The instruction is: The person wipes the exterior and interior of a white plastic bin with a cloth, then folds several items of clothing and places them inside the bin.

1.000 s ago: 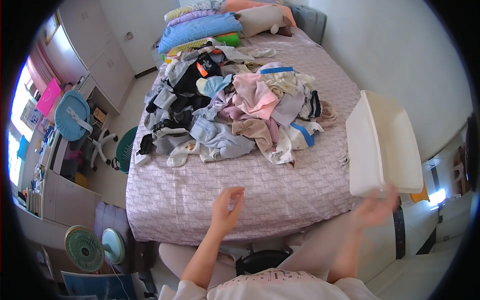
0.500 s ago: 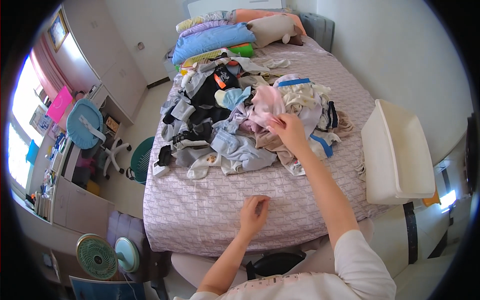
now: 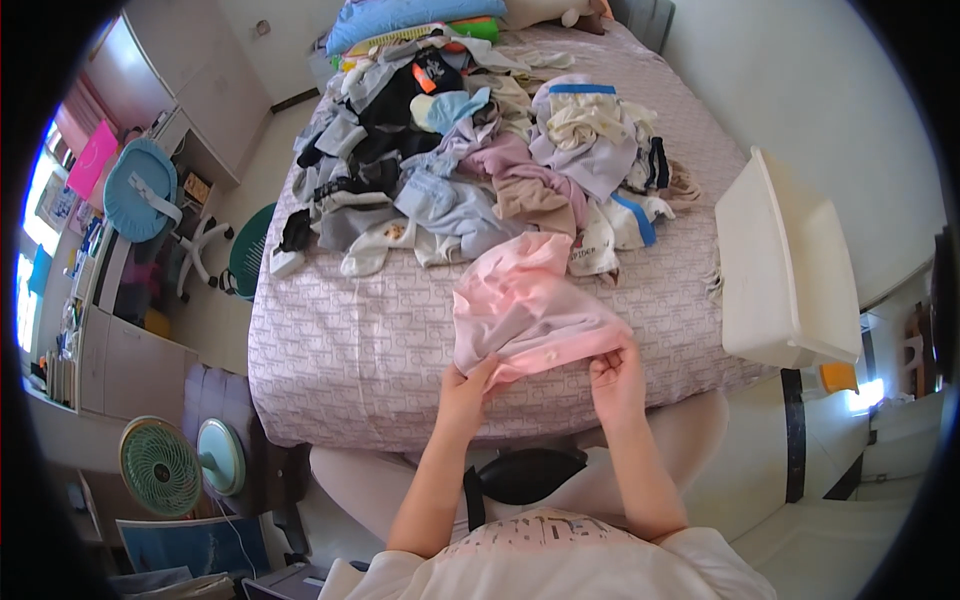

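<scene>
A pink garment [image 3: 530, 310] is stretched between my two hands over the near part of the bed; it looks like a pair of pants with a waistband along the near edge. My left hand [image 3: 465, 397] is closed on the left end of that band, and my right hand [image 3: 617, 384] pinches the right end. The garment's far part lies bunched toward the clothes pile. Just beyond it spreads a heap of mixed clothes, with a grey-blue garment [image 3: 455, 205], a mauve garment [image 3: 505, 160] and a white piece with blue trim [image 3: 632, 222].
At the bed's right edge stands a cream plastic bin [image 3: 780, 270]. Folded blue bedding [image 3: 415, 22] lies at the far end. On the left are a green basket [image 3: 252, 250], a blue-backed chair [image 3: 140, 190] and a green fan [image 3: 160, 465]. The patterned bedsheet [image 3: 330, 340] shows between me and the heap.
The pink garment has come out of the heap toward me. My right hand has drawn back with it, and my left hand now grips it too. The view has tilted downward.
</scene>
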A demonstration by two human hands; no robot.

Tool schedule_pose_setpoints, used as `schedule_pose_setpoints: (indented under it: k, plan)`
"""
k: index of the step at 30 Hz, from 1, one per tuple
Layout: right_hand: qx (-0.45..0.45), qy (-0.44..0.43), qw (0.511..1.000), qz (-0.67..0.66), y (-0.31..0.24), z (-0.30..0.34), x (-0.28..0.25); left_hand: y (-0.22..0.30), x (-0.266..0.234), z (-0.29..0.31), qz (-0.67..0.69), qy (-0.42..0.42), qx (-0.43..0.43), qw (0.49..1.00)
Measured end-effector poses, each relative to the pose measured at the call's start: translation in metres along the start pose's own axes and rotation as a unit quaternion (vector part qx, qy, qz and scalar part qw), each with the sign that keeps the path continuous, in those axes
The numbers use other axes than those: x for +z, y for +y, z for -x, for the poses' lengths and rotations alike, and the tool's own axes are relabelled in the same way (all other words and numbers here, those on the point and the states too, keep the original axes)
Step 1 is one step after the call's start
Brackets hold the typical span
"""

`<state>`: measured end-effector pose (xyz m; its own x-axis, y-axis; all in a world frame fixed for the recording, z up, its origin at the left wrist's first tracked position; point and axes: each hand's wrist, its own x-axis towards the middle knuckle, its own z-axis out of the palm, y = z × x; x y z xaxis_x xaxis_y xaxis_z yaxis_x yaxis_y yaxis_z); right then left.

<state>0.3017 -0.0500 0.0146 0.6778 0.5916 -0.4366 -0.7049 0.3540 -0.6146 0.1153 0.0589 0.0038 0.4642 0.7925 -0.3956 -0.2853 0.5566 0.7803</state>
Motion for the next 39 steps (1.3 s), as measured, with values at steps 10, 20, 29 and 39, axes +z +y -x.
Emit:
schedule_pose_setpoints:
  k: [10,20,29,39]
  plan:
    - [0.053,-0.114,0.957,0.262,-0.004,0.068,-0.045,0.014,-0.039,0.087,-0.053,-0.046,0.036,0.997]
    - [0.009,-0.218,0.964,0.152,-0.065,0.091,0.036,0.101,-0.005,0.133,0.073,0.007,0.182,0.981]
    - [-0.208,-0.305,0.919,0.140,-0.112,0.088,0.127,0.161,0.013,0.108,-0.001,-0.027,0.350,0.936]
    - [-0.359,-0.067,0.731,0.576,-0.023,0.026,-0.017,0.005,-0.043,0.098,-0.067,0.029,0.083,0.994]
